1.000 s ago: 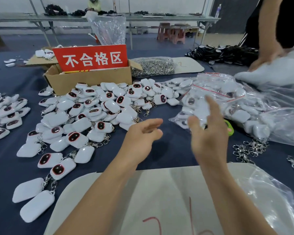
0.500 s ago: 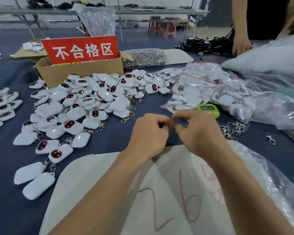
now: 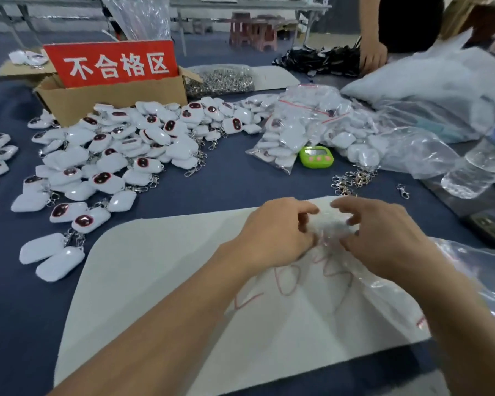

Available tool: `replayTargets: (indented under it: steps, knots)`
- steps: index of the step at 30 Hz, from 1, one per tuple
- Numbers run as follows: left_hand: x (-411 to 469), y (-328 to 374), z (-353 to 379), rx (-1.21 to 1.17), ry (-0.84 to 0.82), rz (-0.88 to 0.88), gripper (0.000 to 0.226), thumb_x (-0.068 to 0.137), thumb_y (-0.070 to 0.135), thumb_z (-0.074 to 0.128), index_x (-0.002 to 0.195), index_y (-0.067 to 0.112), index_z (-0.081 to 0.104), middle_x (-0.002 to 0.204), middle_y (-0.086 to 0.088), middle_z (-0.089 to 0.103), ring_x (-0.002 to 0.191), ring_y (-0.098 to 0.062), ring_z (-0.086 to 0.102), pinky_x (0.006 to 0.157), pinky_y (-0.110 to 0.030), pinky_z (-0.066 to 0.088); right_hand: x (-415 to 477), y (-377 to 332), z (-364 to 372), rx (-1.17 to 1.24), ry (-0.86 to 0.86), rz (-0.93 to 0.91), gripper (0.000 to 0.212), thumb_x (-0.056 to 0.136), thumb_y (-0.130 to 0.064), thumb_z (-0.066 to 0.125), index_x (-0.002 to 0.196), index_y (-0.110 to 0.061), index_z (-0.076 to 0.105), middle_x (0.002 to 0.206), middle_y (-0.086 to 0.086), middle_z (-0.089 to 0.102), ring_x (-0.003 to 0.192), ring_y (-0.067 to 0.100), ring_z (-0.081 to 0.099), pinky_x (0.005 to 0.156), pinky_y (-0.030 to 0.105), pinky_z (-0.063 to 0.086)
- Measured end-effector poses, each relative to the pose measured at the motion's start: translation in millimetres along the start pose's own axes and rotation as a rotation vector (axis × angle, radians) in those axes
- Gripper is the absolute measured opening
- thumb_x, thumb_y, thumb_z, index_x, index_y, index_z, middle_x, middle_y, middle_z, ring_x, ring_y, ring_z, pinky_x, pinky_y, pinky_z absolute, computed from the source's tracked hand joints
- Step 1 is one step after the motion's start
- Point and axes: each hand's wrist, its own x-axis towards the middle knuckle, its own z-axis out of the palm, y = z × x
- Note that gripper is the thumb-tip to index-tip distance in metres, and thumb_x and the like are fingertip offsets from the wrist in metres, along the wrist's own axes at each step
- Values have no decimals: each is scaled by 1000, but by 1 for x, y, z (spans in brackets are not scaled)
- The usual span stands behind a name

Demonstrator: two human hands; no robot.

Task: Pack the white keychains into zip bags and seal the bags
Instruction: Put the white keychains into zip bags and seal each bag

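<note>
Left hand [image 3: 277, 235], right hand [image 3: 383, 232] nearer, curled on bag [image 3: 330, 221]

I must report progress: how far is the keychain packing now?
Done: several filled bags lie piled beside the green timer. In hand: the left hand and right hand pinch a blurred, apparently empty zip bag. Remaining: a big pile of loose keychains waits, unbagged.

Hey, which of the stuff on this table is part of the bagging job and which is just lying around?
For the job: zip bag pinched between left hand and right hand; pile of white keychains; filled bags.
Lying about: cardboard box with red sign; green timer; water bottle; loose metal clasps.
</note>
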Motion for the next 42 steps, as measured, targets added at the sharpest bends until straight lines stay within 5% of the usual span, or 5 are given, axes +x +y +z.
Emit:
replayTargets:
  steps: [8,14,22,35,42]
  knots:
    - [-10,-30,-5,-271,405,-129,34,86,4,65,96,32,80,71,20,68,66,7,59,67,-3,40,21,-42,53,579,215,-169,40,78,8,65,92,-26,79,86,-9,78,75,-4,70,77,12,54]
    - [-14,-60,-45,-738,775,-246,40,88,9,64,107,44,69,64,20,60,64,-2,53,70,-19,49,49,-116,65,915,343,-271,38,80,4,70,81,-33,76,75,-26,74,71,-7,70,73,6,51]
    - [-15,-90,-59,-661,541,-331,36,74,8,66,98,32,78,85,1,79,84,-23,77,83,-50,62,102,-170,85,1298,231,-113,27,81,-2,73,78,-28,79,74,-6,78,68,7,70,79,36,61]
    - [-10,-125,-95,-876,959,-503,23,76,35,81,65,17,72,73,-14,71,66,-22,62,73,-44,56,77,-166,88,749,59,-541,28,79,-19,83,104,-30,81,92,-23,78,85,-7,70,77,10,53]
    - [-21,-114,-93,-571,1138,-337,54,78,48,69,130,35,64,95,22,67,86,-1,61,81,-17,47,92,-161,94,958,136,-266,27,95,-21,54,80,-27,76,64,-4,74,59,20,70,63,36,59]
